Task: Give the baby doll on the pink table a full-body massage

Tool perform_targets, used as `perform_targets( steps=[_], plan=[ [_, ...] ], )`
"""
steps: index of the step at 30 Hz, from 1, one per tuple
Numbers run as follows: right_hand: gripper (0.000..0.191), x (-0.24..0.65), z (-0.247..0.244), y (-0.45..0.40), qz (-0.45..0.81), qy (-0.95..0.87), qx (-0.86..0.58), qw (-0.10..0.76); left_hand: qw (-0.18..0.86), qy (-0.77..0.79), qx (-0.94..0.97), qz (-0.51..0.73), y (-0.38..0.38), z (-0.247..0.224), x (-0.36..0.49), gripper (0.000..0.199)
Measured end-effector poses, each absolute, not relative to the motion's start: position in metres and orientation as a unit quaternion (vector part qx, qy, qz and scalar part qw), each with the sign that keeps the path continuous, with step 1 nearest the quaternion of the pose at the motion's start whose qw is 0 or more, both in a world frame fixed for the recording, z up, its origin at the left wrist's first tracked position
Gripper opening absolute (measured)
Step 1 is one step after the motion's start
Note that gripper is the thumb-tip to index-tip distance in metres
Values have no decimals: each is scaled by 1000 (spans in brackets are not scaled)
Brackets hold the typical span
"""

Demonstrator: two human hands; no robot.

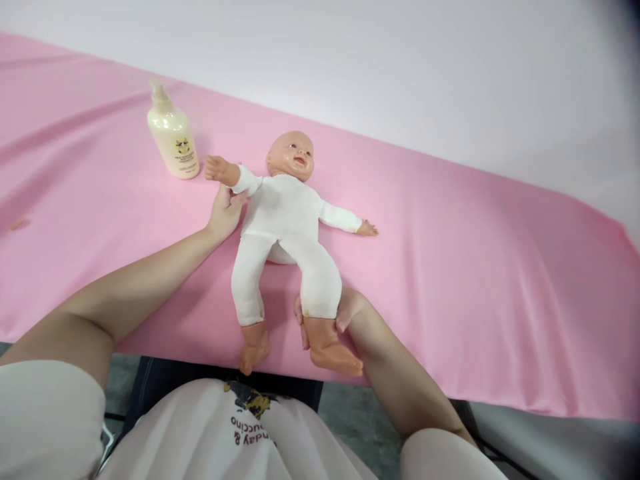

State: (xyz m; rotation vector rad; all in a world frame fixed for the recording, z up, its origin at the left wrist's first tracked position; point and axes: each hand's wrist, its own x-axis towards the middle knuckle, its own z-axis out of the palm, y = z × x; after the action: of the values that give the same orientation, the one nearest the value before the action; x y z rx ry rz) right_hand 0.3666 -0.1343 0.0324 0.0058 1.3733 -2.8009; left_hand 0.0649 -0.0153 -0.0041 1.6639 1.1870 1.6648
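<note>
Doll [283,213] looking light, floppy cloth body, hard limbs; right hand [334,316] cupping shin, left hand [225,212] spread, touching shoulder.

Matt pink cloth [450,267], glossy plastic bottle [173,141], cloth-bodied plastic doll [283,220].

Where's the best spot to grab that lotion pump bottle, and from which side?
Probably wrap the hand around the lotion bottle at its wide body, below the pump, coming from its left side: it stands upright, and the doll's arm crowds its right.

White-suited doll [283,220], cream bottle [173,138], plain pink cloth [475,267].
</note>
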Motion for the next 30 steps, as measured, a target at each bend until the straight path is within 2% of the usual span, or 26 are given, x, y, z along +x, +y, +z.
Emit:
perform_targets(
  steps=[3, 8, 10, 13, 18, 23, 26, 30],
  plan=[
    [51, 370, 31, -139, -909, 412, 53, -28, 231, 435, 653, 576, -25, 6, 68, 66],
    [60, 368, 26, -137, -880, 356, 189, -252, 173, 376, 738, 533, -33, 17, 69, 59],
    [56, 365, 24, -132, -853, 355, 209, -320, 148, 356, 772, 506, -34, 17, 69, 53],
    [43, 360, 24, -127, -832, 336, 251, -363, 120, 337, 800, 482, -31, 15, 68, 43],
    [34, 355, 26, -127, -809, 316, 318, -380, 104, 312, 814, 479, -27, 11, 67, 41],
    [29, 354, 26, -128, -800, 310, 323, -400, 116, 319, 811, 477, -29, 13, 67, 39],
    [36, 356, 26, -131, -804, 335, 317, -374, 133, 327, 797, 490, -33, 15, 68, 39],
    [61, 360, 29, -140, -858, 364, 239, -271, 176, 363, 736, 544, -31, 13, 67, 52]
  ],
)
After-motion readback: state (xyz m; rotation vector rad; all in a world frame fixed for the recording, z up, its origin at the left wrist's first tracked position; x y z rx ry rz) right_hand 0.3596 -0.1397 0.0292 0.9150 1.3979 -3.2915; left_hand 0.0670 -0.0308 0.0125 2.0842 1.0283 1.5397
